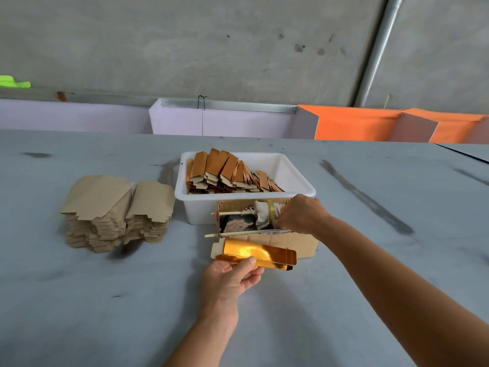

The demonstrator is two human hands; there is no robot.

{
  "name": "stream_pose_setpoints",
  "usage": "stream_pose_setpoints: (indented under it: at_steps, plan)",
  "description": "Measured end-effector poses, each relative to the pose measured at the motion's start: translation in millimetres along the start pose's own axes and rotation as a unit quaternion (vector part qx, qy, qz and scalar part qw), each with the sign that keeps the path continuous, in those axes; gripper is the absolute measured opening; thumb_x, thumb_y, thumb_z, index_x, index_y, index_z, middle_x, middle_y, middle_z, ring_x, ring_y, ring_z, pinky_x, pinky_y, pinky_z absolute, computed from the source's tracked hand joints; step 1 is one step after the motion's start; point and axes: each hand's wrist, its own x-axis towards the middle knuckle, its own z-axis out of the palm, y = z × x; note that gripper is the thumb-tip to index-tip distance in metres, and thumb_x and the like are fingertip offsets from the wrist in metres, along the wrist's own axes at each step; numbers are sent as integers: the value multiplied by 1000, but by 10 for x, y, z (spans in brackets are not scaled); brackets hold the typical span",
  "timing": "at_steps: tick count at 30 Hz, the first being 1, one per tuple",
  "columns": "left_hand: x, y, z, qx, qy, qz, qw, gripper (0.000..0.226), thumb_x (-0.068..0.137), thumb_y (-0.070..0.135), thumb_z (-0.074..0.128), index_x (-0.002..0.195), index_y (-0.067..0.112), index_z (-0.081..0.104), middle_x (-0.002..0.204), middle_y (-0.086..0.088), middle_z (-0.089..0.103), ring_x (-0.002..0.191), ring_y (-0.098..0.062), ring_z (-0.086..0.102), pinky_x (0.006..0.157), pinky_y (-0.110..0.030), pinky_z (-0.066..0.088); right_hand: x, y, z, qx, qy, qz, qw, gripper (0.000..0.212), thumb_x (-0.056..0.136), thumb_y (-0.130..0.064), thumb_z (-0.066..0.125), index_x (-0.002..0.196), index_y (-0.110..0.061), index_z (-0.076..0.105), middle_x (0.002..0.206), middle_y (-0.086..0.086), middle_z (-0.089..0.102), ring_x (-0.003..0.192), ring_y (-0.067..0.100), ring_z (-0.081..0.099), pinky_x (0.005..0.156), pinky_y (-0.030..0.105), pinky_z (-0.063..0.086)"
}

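Head view: left hand (232, 276) pinches gold carton (260, 251) over table (105, 300), just before cardboard box (296, 243); right hand (301, 214) curls at tape roll (270, 211), grip not discernible

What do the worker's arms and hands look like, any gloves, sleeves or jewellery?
Both are bare. The left hand and right hand wear no gloves, and no ring shows on the visible fingers. The left forearm and right forearm are uncovered to the frame edge: no sleeve, watch or wristband in view.
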Motion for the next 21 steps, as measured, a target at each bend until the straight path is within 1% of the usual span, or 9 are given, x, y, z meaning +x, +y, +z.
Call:
stream_pose_setpoints:
  at_steps: [1,3,4,6,7,10,14,18,21]
  plan:
    - [3,3,0,-3,0,0,1000,4,79,-6,65,78,-3,63,67,-17,69,60,-25,69,56,-27,57,15,-17,20,-8,-3,-1,1000,32,79,-33,64,102,-10,65,102,8,63,100,26,57,82,35,49]
    - [3,6,-6,-5,-2,0,1000,5,79,-6,65,77,-2,63,66,-17,69,60,-25,68,56,-27,58,44,-33,57,-6,3,6,1000,26,80,-34,67,89,-11,60,93,6,62,92,22,59,71,29,49]
    - [2,4,-9,-6,-3,1,1000,5,79,-7,65,77,-2,63,67,-17,69,60,-25,68,57,-27,58,50,-40,70,6,9,16,1000,24,79,-32,68,83,-13,56,91,5,62,90,20,60,70,27,50]
    - [-5,2,-19,-5,-5,2,1000,5,79,-6,65,78,-3,62,68,-18,68,62,-27,68,58,-28,58,49,-56,90,19,19,33,999,24,78,-28,69,76,-16,48,85,3,60,86,18,60,73,28,52]
    - [-10,2,-22,-4,-6,2,1000,5,79,-6,65,79,-3,62,69,-18,69,63,-28,68,59,-28,58,45,-60,97,16,22,38,999,24,77,-27,69,75,-16,47,83,2,58,85,18,60,75,29,53]
    - [-9,2,-21,-1,-4,3,1000,6,79,-6,66,80,-2,62,70,-18,69,65,-28,68,60,-29,59,41,-92,96,1,31,41,999,25,77,-26,70,84,-16,47,82,1,56,86,18,59,83,33,54]
    - [0,-6,-24,6,-6,3,1000,7,79,-5,67,84,-3,62,72,-18,70,66,-28,69,60,-29,58,36,-111,78,7,26,45,999,28,78,-27,72,82,-16,46,79,1,55,85,17,59,85,33,53]
    - [12,-16,-20,10,-7,4,1000,8,78,-4,67,85,-4,63,72,-18,70,64,-27,69,57,-28,57,35,-110,85,19,38,47,998,29,78,-24,73,88,-14,48,76,1,53,84,17,58,87,35,52]
    - [16,-23,-21,14,-6,6,1000,8,78,-3,68,85,-3,64,73,-18,71,65,-26,70,57,-27,57,35,-112,104,29,42,43,998,29,79,-21,73,88,-14,45,74,0,51,82,16,57,87,36,52]
